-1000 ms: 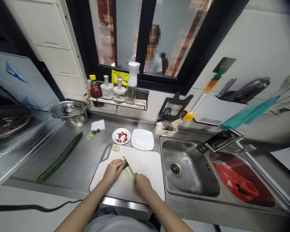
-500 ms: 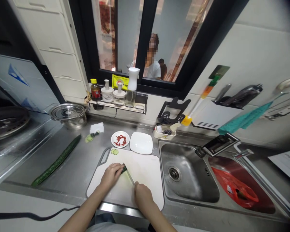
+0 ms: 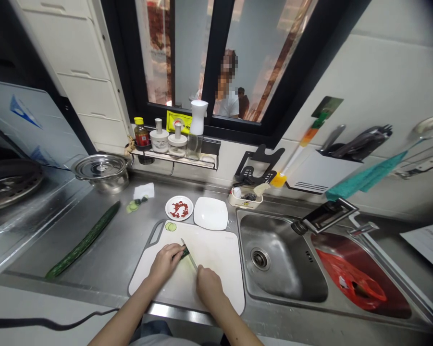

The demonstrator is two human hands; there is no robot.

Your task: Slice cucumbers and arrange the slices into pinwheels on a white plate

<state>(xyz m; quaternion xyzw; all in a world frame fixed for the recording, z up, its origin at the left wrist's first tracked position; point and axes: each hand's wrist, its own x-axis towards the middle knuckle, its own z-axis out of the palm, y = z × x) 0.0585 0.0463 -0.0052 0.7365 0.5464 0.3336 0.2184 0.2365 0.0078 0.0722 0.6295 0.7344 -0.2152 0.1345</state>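
Observation:
On the white cutting board (image 3: 216, 269), my left hand (image 3: 166, 260) is closed over a short piece of cucumber (image 3: 185, 251), most of it hidden under the fingers. My right hand (image 3: 208, 284) grips a knife (image 3: 191, 258) by its handle, and the blade lies against the right end of the cucumber piece with its tip pointing up and away. A few thin cucumber slices (image 3: 170, 226) lie at the board's upper left corner. Beyond the board stand a small plate (image 3: 168, 214) with chopped red bits and a white square plate (image 3: 211, 213).
A whole cucumber (image 3: 84, 240) lies on the steel counter at left, near cucumber scraps (image 3: 133, 206) and a lidded pot (image 3: 104, 172). At right is a double sink (image 3: 248, 283) with a red plastic bag (image 3: 353, 283). A seasoning shelf (image 3: 173, 158) hangs below the window.
My right hand has moved forward and slightly left with the knife, so its tip now shows beyond the cucumber piece. My left hand stays in place.

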